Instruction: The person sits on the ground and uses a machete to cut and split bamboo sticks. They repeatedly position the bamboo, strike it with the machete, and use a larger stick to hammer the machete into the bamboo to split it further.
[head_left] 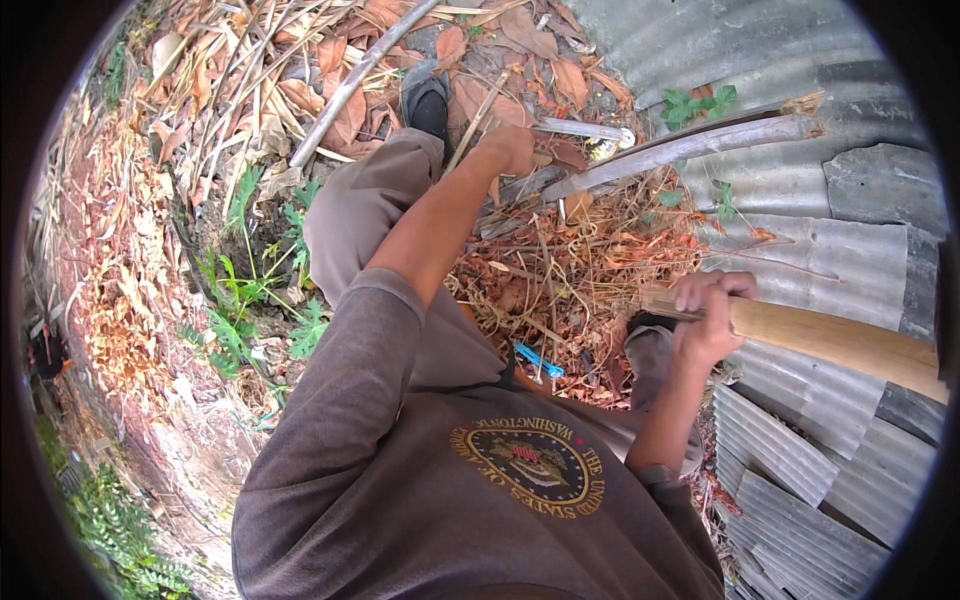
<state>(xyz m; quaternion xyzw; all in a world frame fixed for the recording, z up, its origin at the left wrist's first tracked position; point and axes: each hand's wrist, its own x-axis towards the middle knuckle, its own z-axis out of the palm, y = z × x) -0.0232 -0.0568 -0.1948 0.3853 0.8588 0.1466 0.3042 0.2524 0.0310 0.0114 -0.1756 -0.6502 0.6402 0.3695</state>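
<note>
My right hand (708, 308) wraps around a length of pale yellow split bamboo (840, 338). Its frayed end sticks out past my fingers on the left, while the other end runs off toward the right rim. Farther off, my left hand (508, 150) is closed low over the ground, its fingers mostly turned away. What it grips, if anything, is hidden. Just right of it begins a weathered grey split bamboo piece (690, 158), slanting up to a splintered end. A thin brown stick (478, 118) lies beside my left wrist.
Corrugated metal sheets (800, 240) line the right side. A long grey pole (360, 82) lies at the far left among dry leaves. Between my legs is a small blue plastic piece (540, 360) on leaf litter. Green weeds (240, 300) grow left of my leg. My left shoe (427, 102) stands ahead.
</note>
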